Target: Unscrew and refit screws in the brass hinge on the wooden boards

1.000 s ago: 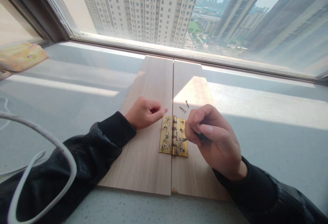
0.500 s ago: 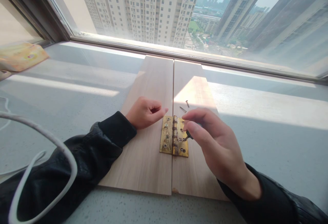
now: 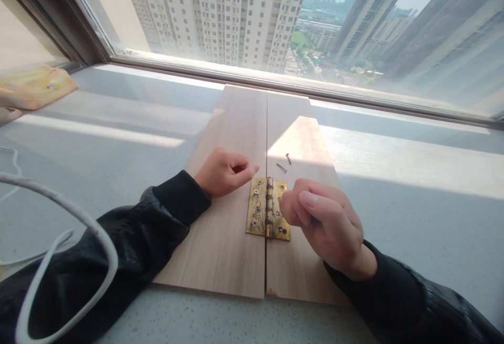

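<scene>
A worn brass hinge (image 3: 255, 212) lies across the seam between two pale wooden boards, the left board (image 3: 220, 249) and the right board (image 3: 307, 275). Screw heads show in both hinge leaves. My left hand (image 3: 226, 173) rests on the left board by the hinge's upper left corner, fingers loosely curled, nothing visible in them. Over the right leaf, my right hand (image 3: 326, 215) is closed in a fist and covers part of it. The short dark screwdriver seen in it earlier is hidden by the fingers now. Two loose screws (image 3: 281, 167) lie on the right board above the hinge.
The boards lie on a speckled white sill (image 3: 413, 218), reaching toward the window frame (image 3: 236, 79). A white cable (image 3: 84, 218) loops over my left sleeve at the lower left. A yellowish package (image 3: 35, 87) sits at the far left.
My right hand has turned and its fingers have curled into a fist, hiding the dark screwdriver that showed between thumb and fingers. My left hand has stayed in place.
</scene>
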Available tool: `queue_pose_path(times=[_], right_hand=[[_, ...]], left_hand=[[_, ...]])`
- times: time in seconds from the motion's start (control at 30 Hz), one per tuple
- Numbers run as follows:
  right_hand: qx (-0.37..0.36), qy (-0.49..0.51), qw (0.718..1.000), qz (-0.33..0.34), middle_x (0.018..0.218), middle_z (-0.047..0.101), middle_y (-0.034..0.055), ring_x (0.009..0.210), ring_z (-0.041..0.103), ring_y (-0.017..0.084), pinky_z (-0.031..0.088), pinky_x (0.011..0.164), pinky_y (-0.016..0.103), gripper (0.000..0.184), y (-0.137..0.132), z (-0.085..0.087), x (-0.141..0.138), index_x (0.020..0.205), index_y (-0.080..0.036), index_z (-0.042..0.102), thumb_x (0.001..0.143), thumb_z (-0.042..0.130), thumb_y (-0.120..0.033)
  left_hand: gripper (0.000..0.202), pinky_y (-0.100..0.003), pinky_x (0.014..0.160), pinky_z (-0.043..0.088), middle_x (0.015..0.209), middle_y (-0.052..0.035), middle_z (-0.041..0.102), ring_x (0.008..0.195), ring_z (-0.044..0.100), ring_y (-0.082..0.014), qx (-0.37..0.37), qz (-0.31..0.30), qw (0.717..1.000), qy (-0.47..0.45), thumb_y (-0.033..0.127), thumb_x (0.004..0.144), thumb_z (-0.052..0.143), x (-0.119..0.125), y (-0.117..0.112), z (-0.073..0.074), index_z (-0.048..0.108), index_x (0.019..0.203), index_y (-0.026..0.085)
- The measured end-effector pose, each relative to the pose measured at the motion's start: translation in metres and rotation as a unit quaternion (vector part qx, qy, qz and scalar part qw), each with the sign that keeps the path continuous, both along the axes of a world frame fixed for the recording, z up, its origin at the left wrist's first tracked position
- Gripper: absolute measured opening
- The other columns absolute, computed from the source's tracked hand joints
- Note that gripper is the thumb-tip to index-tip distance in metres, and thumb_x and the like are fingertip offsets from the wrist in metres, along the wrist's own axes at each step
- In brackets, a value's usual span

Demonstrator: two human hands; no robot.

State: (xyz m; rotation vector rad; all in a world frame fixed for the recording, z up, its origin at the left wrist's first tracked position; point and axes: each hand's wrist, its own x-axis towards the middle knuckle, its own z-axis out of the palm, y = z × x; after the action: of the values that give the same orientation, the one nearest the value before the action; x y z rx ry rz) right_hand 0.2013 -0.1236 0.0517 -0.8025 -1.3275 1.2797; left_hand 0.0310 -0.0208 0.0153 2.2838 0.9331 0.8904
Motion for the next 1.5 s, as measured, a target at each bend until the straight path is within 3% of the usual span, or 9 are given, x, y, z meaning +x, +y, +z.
queue_pose_path(times=[0.2, 0.27, 0.37, 0.43, 0.53, 0.7, 1.03, 1.3, 1.5], right_hand=[[-0.052, 0.049, 0.994, 0.086, 0.053, 0.034, -0.0053, 0.05, 0.028, 0.009, 0.021, 0.047, 0.026, 0.017, 0.006, 0.002, 0.008, 0.066, -0.019, 0.046, 0.08, 0.048, -0.028], [-0.038, 0.019, 0.997, 0.058, 0.058, 0.04, -0.0041, 0.053, 0.034, 0.01, 0.026, 0.049, 0.026, 0.014, 0.005, 0.003, 0.006, 0.073, -0.02, 0.048, 0.083, 0.047, -0.029], [0.067, -0.137, 0.986, -0.068, 0.073, 0.053, 0.0008, 0.068, 0.049, 0.012, 0.038, 0.061, 0.029, 0.012, 0.001, 0.006, 0.002, 0.079, -0.018, 0.056, 0.086, 0.049, -0.024], [0.167, -0.264, 0.939, -0.144, 0.081, 0.058, 0.0038, 0.074, 0.053, 0.013, 0.04, 0.065, 0.028, 0.009, -0.001, 0.011, 0.002, 0.083, -0.016, 0.061, 0.083, 0.053, -0.02], [0.28, -0.441, 0.83, -0.196, 0.072, 0.057, 0.0045, 0.066, 0.052, 0.013, 0.039, 0.058, 0.027, 0.011, -0.001, 0.019, 0.006, 0.078, -0.013, 0.062, 0.08, 0.056, -0.022], [0.242, -0.656, 0.667, -0.257, 0.048, 0.039, -0.0008, 0.046, 0.032, 0.01, 0.02, 0.046, 0.027, 0.037, -0.002, 0.033, 0.015, 0.051, -0.019, 0.036, 0.084, 0.042, -0.035], [0.197, -0.771, 0.557, -0.238, 0.04, 0.042, 0.0011, 0.035, 0.021, 0.011, 0.005, 0.042, 0.024, 0.039, -0.013, 0.05, 0.016, 0.051, -0.022, 0.032, 0.085, 0.032, -0.042], [0.203, -0.783, 0.528, -0.257, 0.034, 0.037, 0.0003, 0.033, 0.015, 0.009, 0.006, 0.039, 0.022, 0.049, -0.01, 0.047, 0.021, 0.05, -0.023, 0.029, 0.084, 0.031, -0.057], [0.242, -0.749, 0.601, -0.138, 0.038, 0.044, -0.0002, 0.03, 0.028, 0.011, 0.009, 0.039, 0.027, 0.039, -0.012, 0.05, 0.02, 0.059, -0.023, 0.036, 0.088, 0.031, -0.048]], left_hand=[[0.041, -0.02, 0.046, 0.021, 0.049, 0.0063, 0.022, 0.048, 0.022, -0.0047, 0.007, 0.0, 1.0, 0.008, 0.03, 0.079, 0.053, 0.001, 0.0, 0.001, 0.033, 0.047, 0.014], [0.041, -0.02, 0.046, 0.021, 0.049, 0.0063, 0.022, 0.048, 0.022, -0.0046, 0.004, 0.0, 1.0, 0.005, 0.03, 0.079, 0.053, 0.001, 0.0, 0.001, 0.033, 0.047, 0.014], [0.041, -0.02, 0.046, 0.021, 0.049, 0.0063, 0.022, 0.048, 0.022, -0.0045, 0.0, -0.001, 1.0, 0.001, 0.03, 0.079, 0.053, 0.001, 0.0, 0.002, 0.034, 0.046, 0.013], [0.041, -0.02, 0.046, 0.021, 0.049, 0.0063, 0.023, 0.048, 0.022, -0.0044, -0.001, -0.001, 1.0, 0.002, 0.029, 0.079, 0.053, 0.001, 0.0, 0.002, 0.034, 0.047, 0.014], [0.041, -0.02, 0.046, 0.022, 0.049, 0.0063, 0.023, 0.048, 0.023, -0.0045, 0.0, 0.001, 1.0, 0.002, 0.03, 0.079, 0.053, 0.001, -0.001, 0.002, 0.033, 0.047, 0.014], [0.041, -0.021, 0.046, 0.021, 0.049, 0.0063, 0.022, 0.048, 0.022, -0.005, 0.006, -0.004, 1.0, 0.001, 0.029, 0.079, 0.053, 0.0, 0.0, 0.0, 0.032, 0.047, 0.014], [0.041, -0.021, 0.046, 0.021, 0.05, 0.0065, 0.022, 0.048, 0.022, -0.0052, 0.015, -0.009, 1.0, 0.008, 0.028, 0.079, 0.052, 0.0, 0.001, 0.002, 0.032, 0.047, 0.015], [0.04, -0.021, 0.046, 0.021, 0.049, 0.0063, 0.022, 0.048, 0.022, -0.0048, 0.011, -0.005, 1.0, 0.009, 0.028, 0.079, 0.053, 0.0, 0.0, 0.002, 0.033, 0.047, 0.014], [0.041, -0.021, 0.045, 0.021, 0.049, 0.0064, 0.022, 0.047, 0.022, -0.0047, 0.008, -0.008, 1.0, 0.008, 0.028, 0.079, 0.053, 0.0, 0.0, 0.003, 0.033, 0.046, 0.014]])
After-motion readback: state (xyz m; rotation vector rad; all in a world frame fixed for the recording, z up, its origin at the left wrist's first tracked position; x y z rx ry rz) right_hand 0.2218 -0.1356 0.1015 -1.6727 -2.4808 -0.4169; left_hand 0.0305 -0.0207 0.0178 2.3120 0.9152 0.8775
